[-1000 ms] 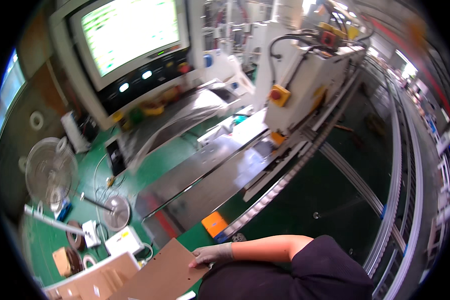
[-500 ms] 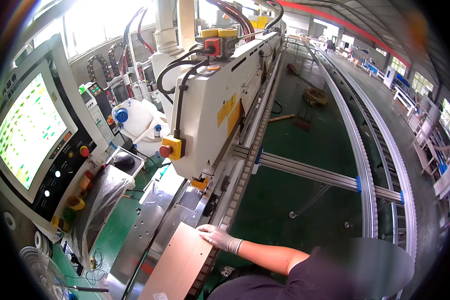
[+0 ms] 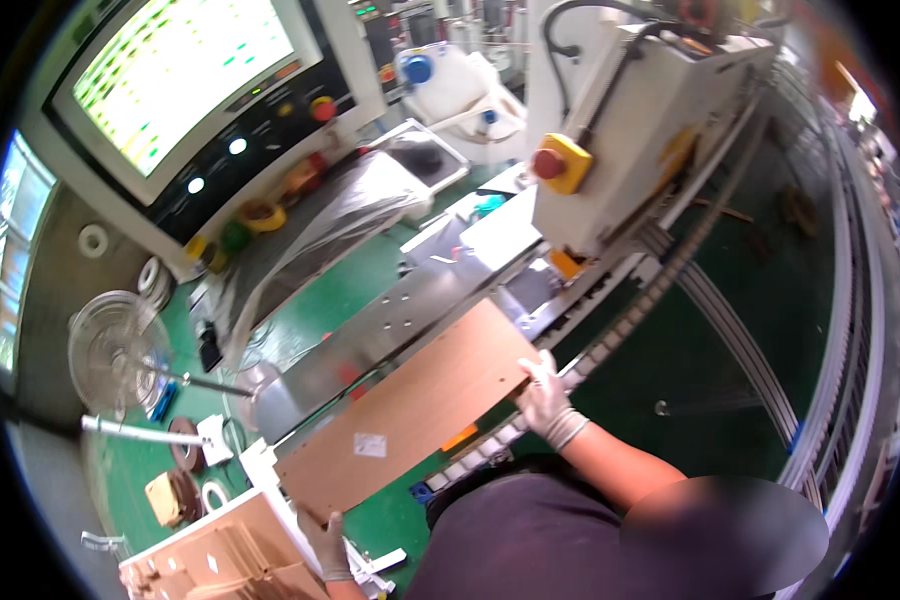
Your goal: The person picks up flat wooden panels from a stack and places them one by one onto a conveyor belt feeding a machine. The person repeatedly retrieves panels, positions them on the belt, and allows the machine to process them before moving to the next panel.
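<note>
A long light-brown board [image 3: 420,400], with small holes and a white label, slants across the metal bed [image 3: 390,320] of a machine. My right hand [image 3: 545,400], in a pale glove, grips its right edge near the far corner, thumb on top and the other fingers mostly hidden beneath. At the near left end, my left hand [image 3: 325,548], also gloved, holds the board's edge, its fingers partly hidden. Past the board's far end rises the white machine housing [image 3: 620,150], which carries a yellow box with a red button [image 3: 560,163].
A control panel with a bright screen [image 3: 180,75] stands at the upper left. A clear-bladed fan [image 3: 120,355] and tape rolls [image 3: 185,445] are at the left. Several brown boards [image 3: 210,560] lie stacked at lower left. A chain-like conveyor track [image 3: 610,345] runs along the machine's right side.
The view has swung left and down. My left hand has come into view at the board's near end, while my right hand still holds the far right edge.
</note>
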A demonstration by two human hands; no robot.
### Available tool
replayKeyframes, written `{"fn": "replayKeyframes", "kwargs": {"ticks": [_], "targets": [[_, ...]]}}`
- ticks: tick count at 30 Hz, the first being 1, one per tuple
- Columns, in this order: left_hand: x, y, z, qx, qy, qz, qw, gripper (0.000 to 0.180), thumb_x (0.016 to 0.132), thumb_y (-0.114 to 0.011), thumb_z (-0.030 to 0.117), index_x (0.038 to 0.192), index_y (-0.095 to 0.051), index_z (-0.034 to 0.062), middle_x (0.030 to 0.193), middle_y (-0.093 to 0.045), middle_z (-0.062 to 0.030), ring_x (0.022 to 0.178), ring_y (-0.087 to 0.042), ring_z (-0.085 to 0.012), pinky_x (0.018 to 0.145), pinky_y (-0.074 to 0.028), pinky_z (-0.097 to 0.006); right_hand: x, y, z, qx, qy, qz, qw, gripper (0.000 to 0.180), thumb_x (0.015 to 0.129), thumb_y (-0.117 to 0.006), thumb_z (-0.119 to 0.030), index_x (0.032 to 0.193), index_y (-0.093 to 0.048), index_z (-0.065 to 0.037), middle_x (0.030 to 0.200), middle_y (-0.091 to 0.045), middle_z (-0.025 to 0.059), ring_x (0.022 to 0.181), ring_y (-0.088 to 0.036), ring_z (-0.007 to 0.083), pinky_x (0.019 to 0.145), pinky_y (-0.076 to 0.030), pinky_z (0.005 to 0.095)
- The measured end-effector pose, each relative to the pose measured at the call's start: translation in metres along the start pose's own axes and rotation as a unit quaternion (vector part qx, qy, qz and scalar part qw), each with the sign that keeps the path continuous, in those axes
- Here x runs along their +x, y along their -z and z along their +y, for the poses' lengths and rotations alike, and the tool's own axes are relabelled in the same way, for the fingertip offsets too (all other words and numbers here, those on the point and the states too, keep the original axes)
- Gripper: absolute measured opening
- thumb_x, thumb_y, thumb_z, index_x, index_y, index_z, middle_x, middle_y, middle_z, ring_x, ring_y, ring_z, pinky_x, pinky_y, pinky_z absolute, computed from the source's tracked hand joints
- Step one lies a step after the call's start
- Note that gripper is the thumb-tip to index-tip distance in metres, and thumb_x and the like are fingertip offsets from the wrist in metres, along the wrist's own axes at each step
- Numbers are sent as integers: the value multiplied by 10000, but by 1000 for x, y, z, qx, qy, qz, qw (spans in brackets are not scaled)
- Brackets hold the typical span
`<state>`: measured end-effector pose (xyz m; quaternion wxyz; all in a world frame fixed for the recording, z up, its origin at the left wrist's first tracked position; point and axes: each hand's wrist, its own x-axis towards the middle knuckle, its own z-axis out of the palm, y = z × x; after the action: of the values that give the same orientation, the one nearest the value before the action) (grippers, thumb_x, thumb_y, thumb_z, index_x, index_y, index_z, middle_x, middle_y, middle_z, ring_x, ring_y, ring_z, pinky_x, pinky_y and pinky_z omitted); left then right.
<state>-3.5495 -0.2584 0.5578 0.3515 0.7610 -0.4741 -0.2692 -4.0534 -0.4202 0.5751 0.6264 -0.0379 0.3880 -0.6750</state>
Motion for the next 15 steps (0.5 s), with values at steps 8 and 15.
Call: {"fn": "replayKeyframes", "kwargs": {"ticks": [8, 15], "targets": [[37, -4, 63, 351, -117, -49, 928, 1100, 708, -926, 453, 1596, -419, 50, 1716, -264, -264, 1582, -233, -478, 1297, -246, -516, 33, 4, 12, -229, 52, 32, 971, 994, 1014, -645, -195, 1692, 68, -61, 1455, -507, 161, 1223, -600, 232, 1028, -525, 410], [55, -9, 42, 365, -203, -27, 908, 1116, 699, -875, 602, 1577, -461, 51, 1712, -292, -230, 1564, -239, -524, 1273, -270, -591, 16, -14, -10, -69, -54, 34, 996, 387, 1038, -614, -264, 1345, -457, -89, 1345, -598, 88, 1197, -642, 240, 1073, -487, 484]]}}
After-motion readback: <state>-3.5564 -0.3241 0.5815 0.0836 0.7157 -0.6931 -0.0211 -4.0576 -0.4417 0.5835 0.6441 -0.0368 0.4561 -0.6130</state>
